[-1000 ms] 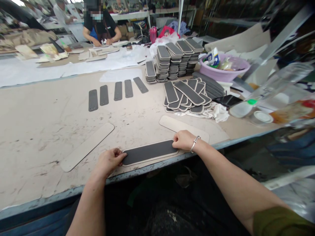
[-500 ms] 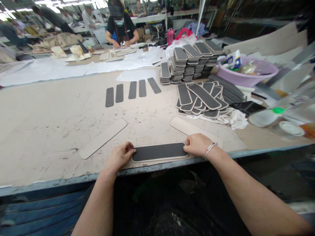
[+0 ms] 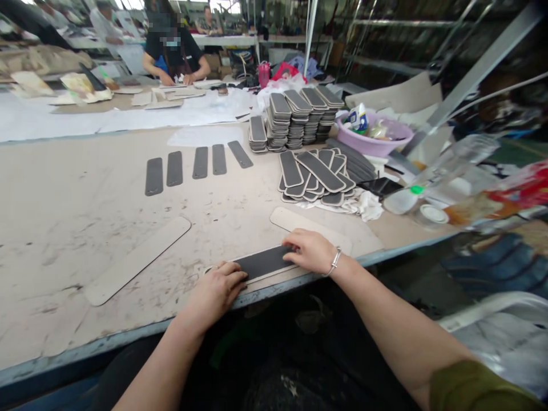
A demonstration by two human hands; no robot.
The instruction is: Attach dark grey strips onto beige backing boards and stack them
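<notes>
In front of me, along the table's near edge, lies a dark grey strip (image 3: 263, 264) with rounded ends on a slightly larger beige backing. My left hand (image 3: 221, 287) rests flat over its left end, fingers stretched out and covering that end. My right hand (image 3: 311, 251) touches the right end with its fingertips; the fingers are bent but apart, not gripping. A beige rounded panel (image 3: 139, 260) lies slanted to the left. Another beige panel (image 3: 295, 221) lies just beyond my right hand, which partly hides it.
Several bare dark strips (image 3: 200, 163) lie in a row further off. A loose heap of beige-edged strips (image 3: 319, 171) and tall stacks (image 3: 295, 117) stand right of them. Beyond are a purple basin (image 3: 372, 144), a phone (image 3: 382, 187) and plastic containers (image 3: 433, 214). A co-worker (image 3: 175, 54) works across the table.
My hands have gone from pinching the strip's two ends to lying on top of it, the left one flat. The view has turned to the right.
</notes>
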